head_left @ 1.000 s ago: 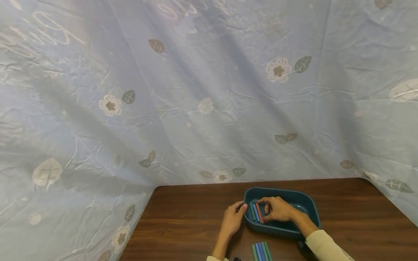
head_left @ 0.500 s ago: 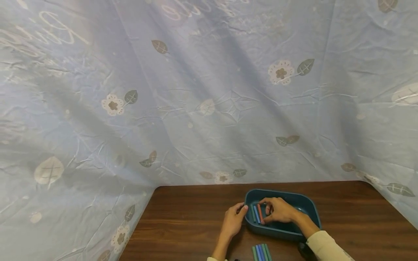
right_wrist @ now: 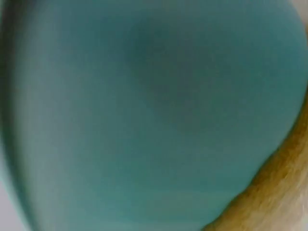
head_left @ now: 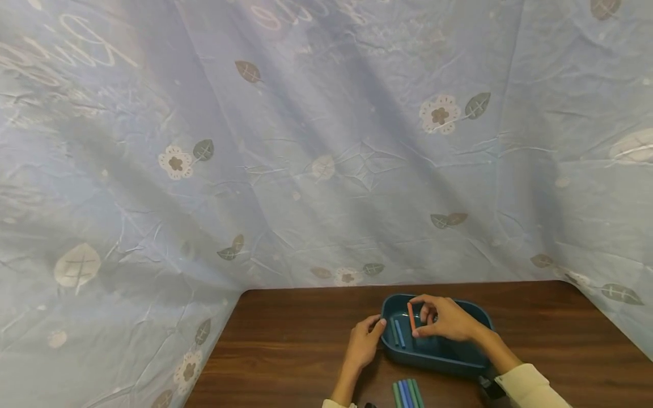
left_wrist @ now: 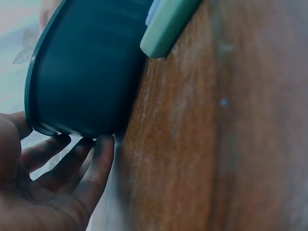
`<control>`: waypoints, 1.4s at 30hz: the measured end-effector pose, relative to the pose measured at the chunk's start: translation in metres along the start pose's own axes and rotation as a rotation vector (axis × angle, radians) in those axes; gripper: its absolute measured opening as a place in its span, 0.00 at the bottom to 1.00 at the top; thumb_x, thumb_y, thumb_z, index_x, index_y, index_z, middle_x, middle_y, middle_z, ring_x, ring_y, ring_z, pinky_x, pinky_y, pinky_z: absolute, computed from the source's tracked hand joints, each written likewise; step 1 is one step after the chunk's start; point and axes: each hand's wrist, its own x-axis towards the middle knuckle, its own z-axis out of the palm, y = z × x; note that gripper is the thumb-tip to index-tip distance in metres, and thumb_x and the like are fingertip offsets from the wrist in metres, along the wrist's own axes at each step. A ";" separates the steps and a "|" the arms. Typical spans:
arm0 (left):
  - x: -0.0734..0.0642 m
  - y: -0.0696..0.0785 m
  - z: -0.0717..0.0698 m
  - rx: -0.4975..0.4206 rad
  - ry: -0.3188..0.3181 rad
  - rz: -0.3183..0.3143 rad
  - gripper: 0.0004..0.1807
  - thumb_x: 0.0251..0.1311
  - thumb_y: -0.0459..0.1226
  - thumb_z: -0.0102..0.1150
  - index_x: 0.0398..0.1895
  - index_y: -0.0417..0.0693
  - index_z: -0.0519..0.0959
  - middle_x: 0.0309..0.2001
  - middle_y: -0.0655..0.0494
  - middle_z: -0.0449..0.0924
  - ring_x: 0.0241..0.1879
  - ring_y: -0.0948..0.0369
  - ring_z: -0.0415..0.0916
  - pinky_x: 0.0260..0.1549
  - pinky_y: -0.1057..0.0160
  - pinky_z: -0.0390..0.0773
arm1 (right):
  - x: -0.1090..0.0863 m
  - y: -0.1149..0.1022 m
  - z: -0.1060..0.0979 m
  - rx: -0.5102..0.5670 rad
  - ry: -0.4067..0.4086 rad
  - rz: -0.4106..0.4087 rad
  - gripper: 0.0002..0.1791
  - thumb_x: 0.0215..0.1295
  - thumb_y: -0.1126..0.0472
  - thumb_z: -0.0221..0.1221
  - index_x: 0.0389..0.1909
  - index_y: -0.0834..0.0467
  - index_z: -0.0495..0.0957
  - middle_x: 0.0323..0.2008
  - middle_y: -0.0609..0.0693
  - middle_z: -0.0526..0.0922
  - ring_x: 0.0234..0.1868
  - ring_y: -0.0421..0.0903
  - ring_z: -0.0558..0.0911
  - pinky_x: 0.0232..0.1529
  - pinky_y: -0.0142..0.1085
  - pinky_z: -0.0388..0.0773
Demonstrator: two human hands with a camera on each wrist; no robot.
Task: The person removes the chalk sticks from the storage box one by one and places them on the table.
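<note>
A dark teal tub (head_left: 433,364) stands on the table. My left hand (head_left: 363,343) holds its left end, thumb at the rim and fingertips against the outer wall, as the left wrist view shows. Above the tub's floor, my right hand (head_left: 451,320) pinches an orange stick (head_left: 411,318) lengthwise between thumb and index finger. A green stick (head_left: 394,332) and a blue stick (head_left: 400,334) lie side by side inside, at the left end. The right wrist view holds only a blurred teal surface (right_wrist: 144,120) and an edge of skin; the pinch is hidden there.
Several green and blue sticks (head_left: 408,393) lie in a row on the brown wooden table (head_left: 285,351), in front of the tub. A patterned grey-blue cloth (head_left: 326,226) hangs behind and beside the table. A black object (head_left: 491,387) sits by the right sleeve.
My right hand has lifted the orange stick off its place beside the blue one and moved it slightly right and away. The left hand has stayed on the tub.
</note>
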 end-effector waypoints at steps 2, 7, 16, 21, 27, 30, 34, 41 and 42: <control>0.001 -0.002 0.000 -0.002 0.004 0.027 0.23 0.79 0.49 0.57 0.61 0.41 0.86 0.54 0.46 0.91 0.53 0.53 0.89 0.53 0.55 0.85 | -0.002 -0.006 -0.002 -0.014 0.012 -0.012 0.41 0.64 0.46 0.75 0.71 0.62 0.73 0.35 0.46 0.83 0.32 0.37 0.81 0.33 0.34 0.77; 0.002 -0.008 0.001 0.011 0.023 0.132 0.25 0.81 0.51 0.53 0.60 0.39 0.86 0.52 0.46 0.91 0.49 0.56 0.89 0.48 0.56 0.86 | -0.011 -0.018 -0.003 -0.019 0.015 -0.033 0.39 0.65 0.47 0.75 0.72 0.58 0.74 0.36 0.45 0.83 0.33 0.35 0.80 0.35 0.34 0.77; 0.002 0.003 0.002 0.012 0.013 -0.003 0.22 0.79 0.47 0.58 0.61 0.41 0.86 0.55 0.46 0.91 0.54 0.51 0.88 0.55 0.54 0.85 | -0.026 -0.039 0.003 0.042 -0.025 -0.069 0.39 0.66 0.43 0.73 0.73 0.56 0.73 0.36 0.46 0.83 0.34 0.37 0.81 0.34 0.34 0.80; 0.001 0.001 0.003 0.024 0.031 0.086 0.24 0.79 0.49 0.56 0.59 0.38 0.86 0.53 0.46 0.91 0.51 0.54 0.89 0.50 0.54 0.86 | -0.035 -0.048 0.006 0.085 -0.044 -0.078 0.39 0.66 0.47 0.75 0.74 0.54 0.73 0.37 0.49 0.84 0.33 0.37 0.81 0.32 0.34 0.80; 0.001 0.003 0.002 0.007 0.023 0.039 0.23 0.79 0.48 0.58 0.60 0.38 0.86 0.54 0.45 0.91 0.53 0.52 0.88 0.53 0.54 0.85 | -0.046 -0.055 0.008 0.113 -0.072 -0.088 0.39 0.67 0.48 0.74 0.74 0.56 0.71 0.39 0.50 0.85 0.35 0.35 0.83 0.34 0.35 0.82; 0.002 0.002 0.002 0.018 0.015 0.009 0.22 0.79 0.47 0.58 0.61 0.40 0.86 0.54 0.45 0.91 0.54 0.51 0.88 0.53 0.53 0.85 | -0.050 -0.056 0.012 0.121 -0.084 -0.092 0.40 0.67 0.47 0.74 0.74 0.58 0.71 0.40 0.49 0.85 0.36 0.35 0.83 0.34 0.35 0.82; 0.005 -0.004 0.005 0.027 0.019 -0.002 0.22 0.79 0.49 0.57 0.60 0.43 0.87 0.54 0.48 0.91 0.54 0.53 0.88 0.52 0.52 0.85 | -0.055 -0.057 0.016 0.140 -0.097 -0.099 0.40 0.67 0.47 0.74 0.73 0.61 0.71 0.39 0.50 0.85 0.36 0.35 0.84 0.32 0.35 0.83; 0.001 0.006 0.003 0.020 0.010 -0.039 0.21 0.79 0.47 0.58 0.61 0.42 0.86 0.55 0.48 0.91 0.56 0.51 0.87 0.54 0.54 0.84 | -0.063 -0.058 0.025 0.180 -0.133 -0.098 0.38 0.67 0.51 0.74 0.73 0.59 0.71 0.38 0.46 0.85 0.35 0.34 0.83 0.31 0.35 0.83; 0.001 0.007 0.003 0.018 0.010 -0.040 0.21 0.79 0.48 0.58 0.61 0.42 0.86 0.55 0.48 0.91 0.56 0.51 0.87 0.54 0.54 0.84 | -0.065 -0.058 0.026 0.190 -0.141 -0.102 0.38 0.67 0.52 0.74 0.73 0.59 0.71 0.38 0.45 0.85 0.35 0.34 0.83 0.31 0.35 0.83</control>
